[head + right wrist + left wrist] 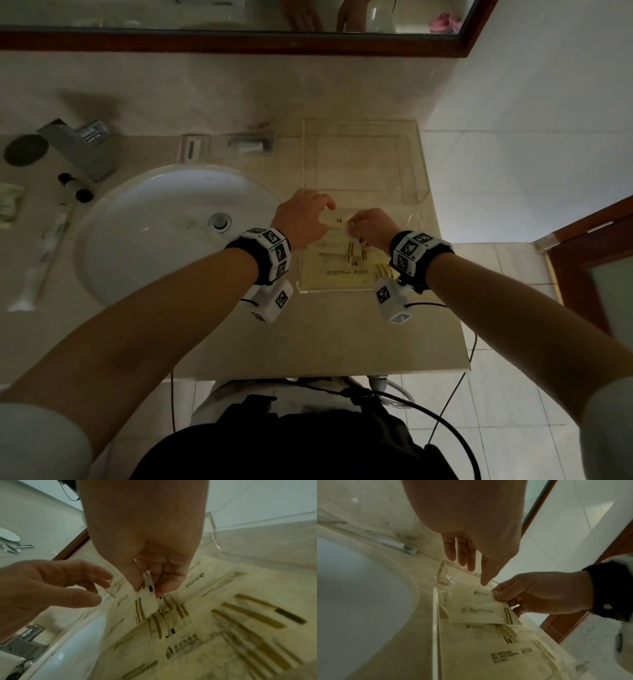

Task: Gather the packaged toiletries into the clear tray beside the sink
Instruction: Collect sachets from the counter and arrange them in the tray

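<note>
The clear tray (301, 270) sits on the counter just right of the sink and holds several cream packets with gold stripes (342, 270). My right hand (352, 222) pinches the striped end of one cream packet (147, 605) between thumb and fingers and holds it over the tray's far part. In the right wrist view that pinch (149, 590) shows plainly. My left hand (325, 212) hovers beside the packet's left end with fingers (471, 561) relaxed and holding nothing. The left wrist view shows the held packet (476, 608) lying over the others, inside the tray wall (435, 628).
A second clear container (412, 164) stands behind the tray. The white sink (154, 222) lies left, with a faucet (78, 147), small bottles (73, 186) and a wrapped toothbrush (48, 250) beyond. Two wrapped items (193, 147) lie along the back wall. The counter ends just right of the tray.
</note>
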The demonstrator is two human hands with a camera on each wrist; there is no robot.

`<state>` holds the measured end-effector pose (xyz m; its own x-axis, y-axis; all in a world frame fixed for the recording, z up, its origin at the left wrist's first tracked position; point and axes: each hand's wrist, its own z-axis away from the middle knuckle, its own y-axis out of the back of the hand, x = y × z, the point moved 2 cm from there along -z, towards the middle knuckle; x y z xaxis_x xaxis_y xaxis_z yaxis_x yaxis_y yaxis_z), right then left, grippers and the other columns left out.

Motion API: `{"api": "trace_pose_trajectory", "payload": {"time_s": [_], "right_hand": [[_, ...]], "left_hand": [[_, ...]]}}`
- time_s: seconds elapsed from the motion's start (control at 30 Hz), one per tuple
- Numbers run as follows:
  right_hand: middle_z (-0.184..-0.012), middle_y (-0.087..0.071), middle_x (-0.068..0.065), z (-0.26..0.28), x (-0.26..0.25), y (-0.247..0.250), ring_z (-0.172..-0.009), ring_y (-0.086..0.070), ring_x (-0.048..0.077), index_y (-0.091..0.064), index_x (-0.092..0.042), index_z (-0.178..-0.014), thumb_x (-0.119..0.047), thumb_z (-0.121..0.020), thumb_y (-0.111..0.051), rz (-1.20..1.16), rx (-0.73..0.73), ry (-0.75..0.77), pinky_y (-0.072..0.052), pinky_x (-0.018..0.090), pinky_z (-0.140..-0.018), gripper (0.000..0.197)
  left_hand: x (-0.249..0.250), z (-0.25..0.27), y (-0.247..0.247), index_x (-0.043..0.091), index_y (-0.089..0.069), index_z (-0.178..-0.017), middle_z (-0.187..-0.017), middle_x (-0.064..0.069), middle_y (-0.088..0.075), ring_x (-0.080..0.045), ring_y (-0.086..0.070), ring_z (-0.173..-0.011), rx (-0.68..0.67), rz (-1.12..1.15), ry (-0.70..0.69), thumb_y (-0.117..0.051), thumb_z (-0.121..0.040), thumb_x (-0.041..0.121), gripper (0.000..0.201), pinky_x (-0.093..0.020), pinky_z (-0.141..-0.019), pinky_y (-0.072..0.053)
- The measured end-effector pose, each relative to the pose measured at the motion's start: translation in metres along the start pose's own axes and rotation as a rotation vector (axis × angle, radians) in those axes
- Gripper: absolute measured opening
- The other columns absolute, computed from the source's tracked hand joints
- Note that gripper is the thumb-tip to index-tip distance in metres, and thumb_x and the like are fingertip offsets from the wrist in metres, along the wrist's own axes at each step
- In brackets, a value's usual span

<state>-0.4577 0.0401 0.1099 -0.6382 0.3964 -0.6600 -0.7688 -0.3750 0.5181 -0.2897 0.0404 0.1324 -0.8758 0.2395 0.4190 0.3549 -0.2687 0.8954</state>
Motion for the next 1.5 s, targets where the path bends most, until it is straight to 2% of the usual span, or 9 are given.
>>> {"api": "trace_pose_trajectory", "payload": {"time_s": [0.17,0.3,0.37,0.57,0.73,0.87,1.03,1.23,1.5], "right_hand": [[-0.082,-0.059,0.002,0.000,0.000,-0.004,-0.070,-0.054,0.014,-0.069,-0.005,-0.107,-0.015,-0.089,-0.063,0.058,-0.012,0.041,-0.044,0.024,-0.061,0.022],[-0.098,-0.059,0.001,0.001,0.003,-0.004,-0.093,-0.060,0.021,-0.067,-0.016,-0.109,-0.023,-0.084,-0.068,0.199,-0.004,0.043,-0.046,0.029,-0.078,0.026],[-0.106,-0.059,0.001,0.005,0.004,-0.003,-0.094,-0.057,0.019,-0.063,-0.020,-0.113,-0.029,-0.083,-0.069,0.317,-0.009,0.051,-0.046,0.028,-0.081,0.031],[-0.110,-0.061,0.002,0.013,0.004,0.000,-0.095,-0.057,0.022,-0.047,-0.028,-0.128,-0.043,-0.080,-0.071,0.488,-0.125,0.099,-0.046,0.031,-0.080,0.056],[-0.100,-0.065,0.002,0.017,0.000,-0.002,-0.082,-0.057,0.021,-0.046,-0.029,-0.120,-0.041,-0.083,-0.067,0.634,-0.086,0.169,-0.042,0.029,-0.068,0.045],[-0.105,-0.065,0.006,0.017,0.002,-0.004,-0.083,-0.054,0.023,-0.049,-0.028,-0.119,-0.034,-0.086,-0.061,0.673,-0.066,0.169,-0.043,0.030,-0.069,0.035],[-0.104,-0.064,0.001,0.019,0.005,-0.009,-0.087,-0.057,0.022,-0.047,-0.027,-0.122,-0.049,-0.082,-0.065,0.718,-0.119,0.173,-0.042,0.030,-0.073,0.049],[-0.103,-0.065,0.004,0.017,0.002,-0.014,-0.089,-0.060,0.025,-0.044,-0.024,-0.123,-0.050,-0.083,-0.063,0.783,-0.088,0.192,-0.044,0.032,-0.072,0.050],[-0.106,-0.064,0.004,0.015,0.001,-0.016,-0.091,-0.059,0.025,-0.045,-0.024,-0.124,-0.050,-0.082,-0.064,0.785,-0.089,0.179,-0.042,0.031,-0.072,0.053]], "left_hand": [[0.005,-0.001,-0.008,0.027,-0.056,-0.121,-0.122,0.001,-0.052,-0.018,-0.048,-0.115,-0.219,-0.116,-0.059,-0.058,-0.085,0.025,0.036,-0.034,-0.092,-0.044],[0.002,0.001,-0.015,0.028,-0.055,-0.124,-0.124,-0.002,-0.049,-0.021,-0.050,-0.113,-0.312,-0.197,-0.065,-0.058,-0.086,0.028,0.037,-0.034,-0.088,-0.043],[0.002,0.002,-0.017,0.028,-0.053,-0.126,-0.125,-0.003,-0.048,-0.023,-0.049,-0.114,-0.350,-0.249,-0.080,-0.056,-0.088,0.030,0.038,-0.034,-0.086,-0.041],[0.002,0.005,-0.021,0.023,-0.049,-0.128,-0.127,-0.005,-0.046,-0.025,-0.050,-0.112,-0.328,-0.315,-0.129,-0.055,-0.090,0.032,0.039,-0.036,-0.088,-0.042],[0.000,0.008,-0.022,0.020,-0.051,-0.120,-0.122,-0.006,-0.045,-0.024,-0.051,-0.102,-0.276,-0.316,-0.159,-0.058,-0.088,0.037,0.037,-0.032,-0.083,-0.040],[-0.003,0.009,-0.022,0.021,-0.050,-0.122,-0.122,-0.006,-0.045,-0.024,-0.050,-0.103,-0.326,-0.337,-0.175,-0.060,-0.087,0.039,0.041,-0.031,-0.081,-0.039],[-0.005,0.012,-0.023,0.022,-0.048,-0.126,-0.122,-0.007,-0.046,-0.024,-0.050,-0.103,-0.335,-0.391,-0.216,-0.059,-0.088,0.039,0.043,-0.030,-0.084,-0.037],[-0.009,0.014,-0.023,0.021,-0.046,-0.127,-0.123,-0.007,-0.047,-0.025,-0.050,-0.103,-0.319,-0.443,-0.265,-0.058,-0.089,0.038,0.043,-0.027,-0.080,-0.032],[-0.007,0.013,-0.020,0.021,-0.048,-0.125,-0.123,-0.007,-0.045,-0.025,-0.049,-0.105,-0.337,-0.347,-0.192,-0.061,-0.085,0.034,0.044,-0.034,-0.084,-0.042]]}}
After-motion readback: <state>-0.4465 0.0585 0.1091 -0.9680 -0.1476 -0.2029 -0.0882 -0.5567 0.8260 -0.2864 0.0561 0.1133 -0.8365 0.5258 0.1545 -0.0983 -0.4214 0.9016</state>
